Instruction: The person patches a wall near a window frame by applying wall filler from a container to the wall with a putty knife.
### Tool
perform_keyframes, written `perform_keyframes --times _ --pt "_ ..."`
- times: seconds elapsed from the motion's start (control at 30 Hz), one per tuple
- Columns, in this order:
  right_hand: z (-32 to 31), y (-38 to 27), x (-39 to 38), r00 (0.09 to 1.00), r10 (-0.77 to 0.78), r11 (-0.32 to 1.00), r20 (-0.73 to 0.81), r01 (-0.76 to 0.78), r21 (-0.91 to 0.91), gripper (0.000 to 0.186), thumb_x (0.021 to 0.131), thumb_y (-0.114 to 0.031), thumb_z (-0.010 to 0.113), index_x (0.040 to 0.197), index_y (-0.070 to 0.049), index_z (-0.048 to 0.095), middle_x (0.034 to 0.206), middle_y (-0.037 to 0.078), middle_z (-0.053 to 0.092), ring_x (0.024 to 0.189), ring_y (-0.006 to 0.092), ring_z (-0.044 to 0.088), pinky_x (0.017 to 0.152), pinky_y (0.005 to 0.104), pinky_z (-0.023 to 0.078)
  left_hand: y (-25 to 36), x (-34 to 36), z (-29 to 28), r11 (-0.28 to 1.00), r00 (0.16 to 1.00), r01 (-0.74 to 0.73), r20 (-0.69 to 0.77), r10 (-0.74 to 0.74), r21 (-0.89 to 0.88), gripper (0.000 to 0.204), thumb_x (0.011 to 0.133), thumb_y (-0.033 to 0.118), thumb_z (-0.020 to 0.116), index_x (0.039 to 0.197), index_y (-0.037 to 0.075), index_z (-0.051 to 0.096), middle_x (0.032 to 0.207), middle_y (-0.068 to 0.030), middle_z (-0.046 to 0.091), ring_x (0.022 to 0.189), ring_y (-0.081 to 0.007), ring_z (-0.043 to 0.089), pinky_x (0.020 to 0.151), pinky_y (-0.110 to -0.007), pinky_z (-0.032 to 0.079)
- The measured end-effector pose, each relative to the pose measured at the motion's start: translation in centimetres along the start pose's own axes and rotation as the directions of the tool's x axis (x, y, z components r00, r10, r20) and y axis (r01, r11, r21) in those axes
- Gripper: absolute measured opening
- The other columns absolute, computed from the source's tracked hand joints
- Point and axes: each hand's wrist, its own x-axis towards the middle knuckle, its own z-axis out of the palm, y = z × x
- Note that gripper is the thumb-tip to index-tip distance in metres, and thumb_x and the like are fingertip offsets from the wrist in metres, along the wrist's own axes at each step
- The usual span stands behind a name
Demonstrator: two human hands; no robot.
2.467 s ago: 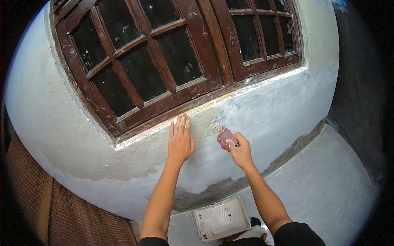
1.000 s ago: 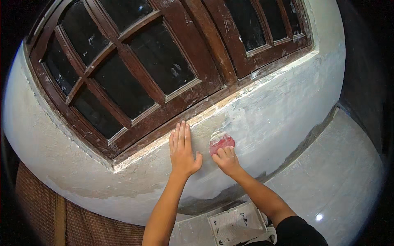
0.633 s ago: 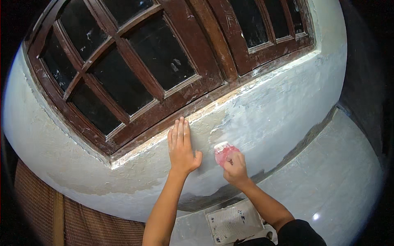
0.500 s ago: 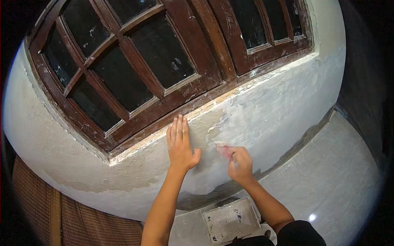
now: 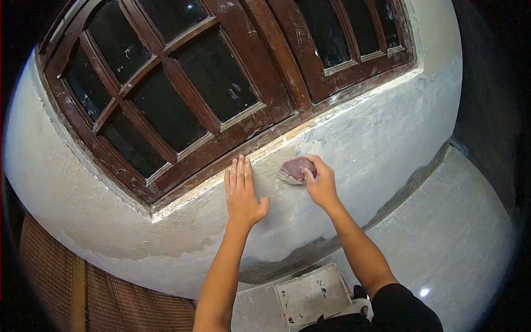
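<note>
My right hand (image 5: pixel 323 182) grips a flat, dull-red scraper (image 5: pixel 296 170) with whitish smears along its lower edge. The scraper's face is turned toward me, against or very near the plastered wall (image 5: pixel 354 160) under the window; I cannot tell if it touches. To its left, my left hand (image 5: pixel 241 191) lies flat on the wall, fingers stretched upward and thumb out to the side. Those fingertips reach the rough, pale ledge (image 5: pixel 276 145) below the window frame. Between the hands the plaster is patchy, beige and grey-white.
Above the hands is a brown wooden window (image 5: pixel 213 124) with dark, paint-flecked panes. Near my body on the grey floor (image 5: pixel 442 238) stands a whitish, dark-spotted tray (image 5: pixel 307 296). A brown woven panel (image 5: pixel 133 304) with a wooden strip is at the lower left.
My right hand has moved up the wall with the scraper, which has turned from nearly edge-on to showing its broad face. My left hand has stayed on the wall.
</note>
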Motion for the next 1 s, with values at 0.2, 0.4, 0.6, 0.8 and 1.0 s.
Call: perform_keyframes --times 0.2,0.4,0.6,0.8,1.0 --pt "-0.2 0.3 -0.1 0.994 0.074 0.990 -0.081 -0.064 0.122 0.029 0.083 0.008 0.061 0.111 0.002 0.059 0.099 0.015 0.066 0.093 0.0203 0.064 0.083 0.0297 0.050 -0.1 0.1 0.1 0.999 1.000 -0.012 -0.028 0.011 -0.030 0.095 0.059 0.023 0.057 0.145 -0.006 0.030 0.153 -0.0244 0.028 0.143 -0.0400 0.023 0.117 -0.052 0.016" --pt "-0.1 0.6 0.9 0.982 0.104 0.992 -0.158 -0.090 0.093 0.031 0.080 0.008 0.062 0.110 0.000 0.061 0.099 0.016 0.067 0.092 0.0223 0.067 0.080 0.0302 0.051 -0.2 0.1 0.0 0.999 1.000 -0.009 -0.028 0.008 -0.043 0.094 0.059 0.021 0.058 0.145 -0.005 0.030 0.153 -0.0239 0.028 0.143 -0.0401 0.024 0.117 -0.052 0.016" --pt "0.0 1.6 0.8 0.995 0.085 0.990 -0.044 -0.079 0.119 0.031 0.082 0.009 0.061 0.112 0.001 0.060 0.100 0.012 0.066 0.093 0.0179 0.064 0.082 0.0290 0.050 0.1 0.1 0.0 0.999 1.000 0.004 -0.018 -0.005 -0.043 0.095 0.059 0.022 0.059 0.145 -0.006 0.030 0.153 -0.0238 0.028 0.144 -0.0385 0.023 0.118 -0.051 0.016" --pt "-0.3 1.5 0.8 0.972 0.171 0.950 -0.161 -0.119 0.290 0.029 0.081 0.007 0.063 0.109 0.001 0.062 0.099 0.014 0.068 0.093 0.0178 0.066 0.082 0.0296 0.051 0.1 0.1 -0.2 0.999 1.000 0.016 -0.016 -0.017 -0.036 0.095 0.059 0.021 0.059 0.146 -0.004 0.029 0.153 -0.0236 0.028 0.143 -0.0392 0.024 0.118 -0.051 0.015" --pt "-0.6 1.3 1.0 0.972 0.194 0.962 -0.133 -0.161 0.222 0.027 0.083 0.008 0.061 0.109 0.002 0.061 0.098 0.013 0.068 0.093 0.0151 0.064 0.082 0.0287 0.051 0.1 0.1 -0.3 0.999 1.000 0.019 -0.006 -0.019 -0.041 0.096 0.058 0.020 0.059 0.146 -0.005 0.029 0.153 -0.0234 0.028 0.144 -0.0387 0.023 0.118 -0.050 0.015"
